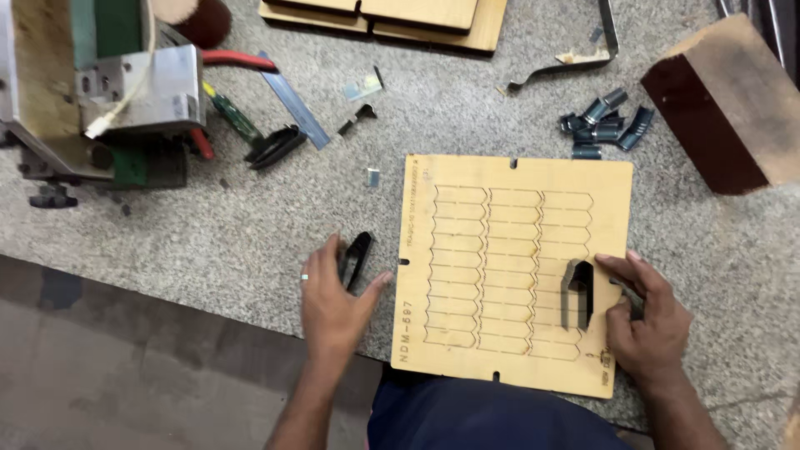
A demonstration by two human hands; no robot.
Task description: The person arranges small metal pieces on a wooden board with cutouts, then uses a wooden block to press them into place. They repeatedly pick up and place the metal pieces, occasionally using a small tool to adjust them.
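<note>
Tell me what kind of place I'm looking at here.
Probably a die-making workshop. A laser-cut plywood die board lies on a speckled stone bench, with the right hand setting a bent steel rule piece on it. More bent steel pieces and a bench machine sit nearby.

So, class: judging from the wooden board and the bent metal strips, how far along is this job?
Barely begun. Done: the wooden board has its rows of slots cut. In hand: the right hand sets one bent strip upright on the board; the left hand touches another strip. Left: the other slots look unfilled, and a pile of strips waits.
</note>
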